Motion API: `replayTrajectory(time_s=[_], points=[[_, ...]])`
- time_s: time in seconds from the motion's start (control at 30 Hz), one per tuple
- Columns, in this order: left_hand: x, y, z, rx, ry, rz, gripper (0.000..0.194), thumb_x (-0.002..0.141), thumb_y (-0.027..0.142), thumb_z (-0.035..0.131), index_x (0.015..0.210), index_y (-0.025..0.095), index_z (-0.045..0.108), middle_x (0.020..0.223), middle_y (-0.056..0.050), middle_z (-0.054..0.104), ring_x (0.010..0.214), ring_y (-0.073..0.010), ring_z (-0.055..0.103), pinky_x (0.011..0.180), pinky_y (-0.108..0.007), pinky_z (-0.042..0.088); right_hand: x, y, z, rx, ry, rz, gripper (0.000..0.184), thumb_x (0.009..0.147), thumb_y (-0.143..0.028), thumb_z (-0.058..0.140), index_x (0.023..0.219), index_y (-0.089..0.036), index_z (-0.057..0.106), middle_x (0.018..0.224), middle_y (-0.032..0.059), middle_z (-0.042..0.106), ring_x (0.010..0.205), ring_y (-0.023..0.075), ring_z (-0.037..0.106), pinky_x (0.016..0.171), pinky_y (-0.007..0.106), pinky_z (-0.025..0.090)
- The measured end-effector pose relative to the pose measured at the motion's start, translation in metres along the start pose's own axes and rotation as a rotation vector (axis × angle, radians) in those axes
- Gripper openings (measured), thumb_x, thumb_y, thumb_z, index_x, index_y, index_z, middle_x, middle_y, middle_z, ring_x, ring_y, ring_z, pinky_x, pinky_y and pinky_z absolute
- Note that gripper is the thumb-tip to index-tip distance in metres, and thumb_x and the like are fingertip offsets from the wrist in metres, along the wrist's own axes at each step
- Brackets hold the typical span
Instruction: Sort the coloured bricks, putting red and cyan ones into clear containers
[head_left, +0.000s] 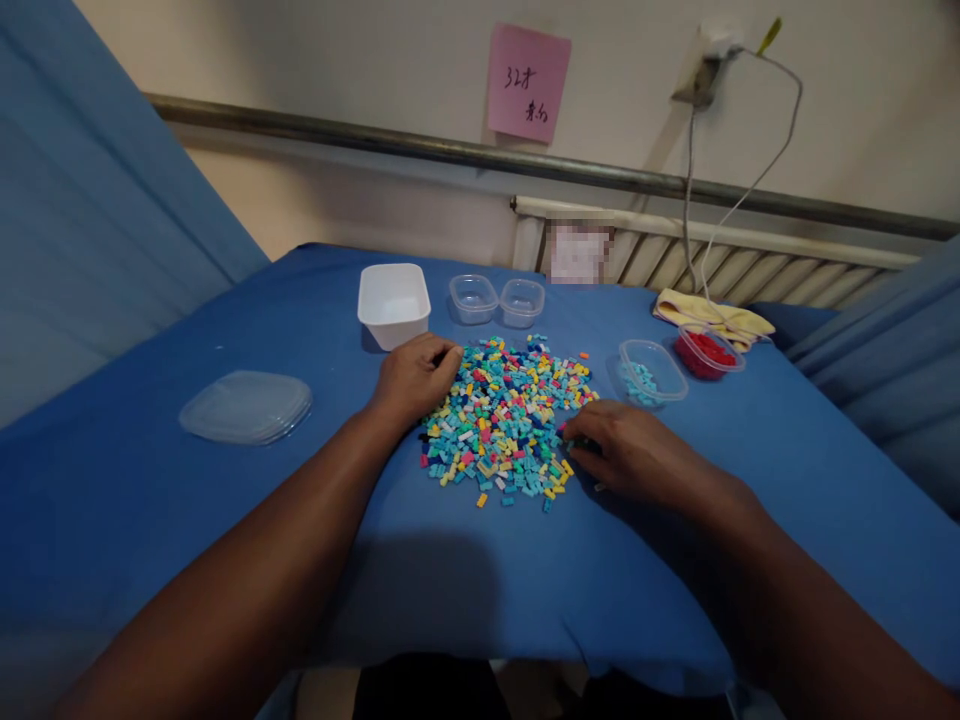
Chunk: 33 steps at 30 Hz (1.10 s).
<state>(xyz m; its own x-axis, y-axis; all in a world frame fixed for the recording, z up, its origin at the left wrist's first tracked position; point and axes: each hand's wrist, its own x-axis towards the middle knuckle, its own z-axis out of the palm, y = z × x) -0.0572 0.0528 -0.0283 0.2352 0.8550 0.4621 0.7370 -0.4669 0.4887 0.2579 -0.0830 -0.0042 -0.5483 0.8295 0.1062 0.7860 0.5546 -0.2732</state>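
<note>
A wide heap of small toy building bricks (502, 420) in turquoise, yellow, pink, white and dark blue lies on the blue cloth. Against its left edge rests my left hand (416, 380), fingers curled and thumb laid along them; whatever they may hold is hidden. My right hand (637, 445) reaches the heap's right edge, with a gap between thumb and bent fingers and the fingertips at a few bricks. Right of the heap, a clear tub (679, 388) contains light-blue bricks. Beside it, another clear tub (739, 365) holds red pieces.
A white container (394, 310) stands behind my left hand. Two clear tubs, one here (474, 315) and its neighbour (523, 318), sit behind the heap. Stacked clear lids (247, 408) lie left. A folded yellow cloth (694, 308) lies back right, near a hanging cable (688, 200).
</note>
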Motion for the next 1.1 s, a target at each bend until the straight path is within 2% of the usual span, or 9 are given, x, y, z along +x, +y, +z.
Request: replayTrajectory(time_s=[0.47, 0.57, 0.7, 0.77, 0.83, 0.9, 0.97, 1.0, 1.1], points=[[0.001, 0.000, 0.000, -0.004, 0.001, 0.009, 0.034, 0.100, 0.045, 0.056, 0.092, 0.022, 0.080, 0.098, -0.006, 0.081, 0.094, -0.0239, 0.073, 0.085, -0.033, 0.054, 0.002, -0.006, 0.002, 0.080, -0.023, -0.068, 0.018, 0.099, -0.013, 0.060, 0.106, -0.022, 0.074, 0.100, 0.0069, 0.077, 0.095, 0.0232, 0.070, 0.084, 0.035, 0.052], [0.001, 0.000, 0.000, -0.001, 0.001, 0.002, 0.034, 0.100, 0.044, 0.056, 0.092, 0.022, 0.080, 0.097, -0.006, 0.080, 0.093, -0.0238, 0.073, 0.084, -0.033, 0.054, 0.000, 0.005, -0.005, 0.084, 0.139, -0.029, 0.019, 0.099, -0.018, 0.061, 0.113, -0.022, 0.073, 0.106, 0.0089, 0.077, 0.097, 0.0247, 0.071, 0.087, 0.037, 0.054], [0.000, 0.000, 0.000, -0.016, 0.008, 0.012, 0.034, 0.100, 0.045, 0.056, 0.093, 0.022, 0.080, 0.096, -0.006, 0.080, 0.093, -0.0234, 0.073, 0.084, -0.034, 0.053, -0.009, 0.042, -0.018, -0.012, 0.535, 0.170, 0.022, 0.099, -0.026, 0.061, 0.116, -0.020, 0.073, 0.105, 0.0119, 0.076, 0.091, 0.0271, 0.071, 0.084, 0.042, 0.056], [0.000, 0.000, 0.000, -0.014, 0.007, 0.007, 0.035, 0.100, 0.045, 0.055, 0.091, 0.022, 0.079, 0.095, -0.006, 0.080, 0.091, -0.0232, 0.072, 0.083, -0.034, 0.053, -0.014, 0.061, -0.022, -0.090, 0.630, 0.266, 0.024, 0.098, -0.027, 0.061, 0.117, -0.019, 0.074, 0.104, 0.0132, 0.076, 0.091, 0.0295, 0.070, 0.084, 0.046, 0.057], [0.000, 0.001, 0.000, -0.012, 0.005, -0.001, 0.035, 0.100, 0.046, 0.055, 0.090, 0.022, 0.079, 0.094, -0.006, 0.080, 0.090, -0.0231, 0.072, 0.083, -0.034, 0.053, -0.016, 0.072, -0.023, -0.137, 0.659, 0.294, 0.026, 0.097, -0.026, 0.061, 0.119, -0.020, 0.074, 0.108, 0.0147, 0.076, 0.099, 0.0326, 0.071, 0.090, 0.052, 0.057], [0.000, 0.001, -0.001, -0.017, 0.004, 0.001, 0.035, 0.100, 0.046, 0.055, 0.090, 0.022, 0.079, 0.095, -0.006, 0.080, 0.091, -0.0233, 0.072, 0.084, -0.034, 0.053, -0.015, 0.070, -0.021, -0.131, 0.666, 0.253, 0.025, 0.099, -0.026, 0.060, 0.120, -0.021, 0.074, 0.113, 0.0150, 0.077, 0.106, 0.0338, 0.071, 0.096, 0.054, 0.056], [0.000, 0.001, -0.001, -0.020, 0.001, 0.003, 0.035, 0.100, 0.046, 0.055, 0.091, 0.022, 0.079, 0.095, -0.006, 0.080, 0.092, -0.0237, 0.073, 0.085, -0.034, 0.053, -0.012, 0.055, -0.017, -0.043, 0.617, 0.156, 0.022, 0.102, -0.025, 0.060, 0.118, -0.023, 0.074, 0.112, 0.0133, 0.078, 0.104, 0.0313, 0.073, 0.095, 0.051, 0.058], [0.000, 0.002, -0.001, -0.020, 0.000, 0.002, 0.035, 0.100, 0.046, 0.055, 0.092, 0.022, 0.079, 0.096, -0.006, 0.080, 0.093, -0.0239, 0.073, 0.085, -0.034, 0.054, -0.009, 0.045, -0.014, 0.026, 0.553, 0.090, 0.020, 0.103, -0.024, 0.059, 0.116, -0.024, 0.075, 0.109, 0.0118, 0.079, 0.101, 0.0292, 0.073, 0.092, 0.048, 0.058], [0.000, 0.001, -0.001, -0.012, -0.003, -0.009, 0.036, 0.100, 0.047, 0.054, 0.093, 0.022, 0.079, 0.097, -0.006, 0.081, 0.094, -0.0241, 0.073, 0.086, -0.034, 0.054, 0.001, 0.013, -0.002, 0.215, 0.250, -0.103, 0.020, 0.104, -0.020, 0.059, 0.116, -0.025, 0.074, 0.107, 0.0084, 0.080, 0.099, 0.0243, 0.074, 0.090, 0.041, 0.059]])
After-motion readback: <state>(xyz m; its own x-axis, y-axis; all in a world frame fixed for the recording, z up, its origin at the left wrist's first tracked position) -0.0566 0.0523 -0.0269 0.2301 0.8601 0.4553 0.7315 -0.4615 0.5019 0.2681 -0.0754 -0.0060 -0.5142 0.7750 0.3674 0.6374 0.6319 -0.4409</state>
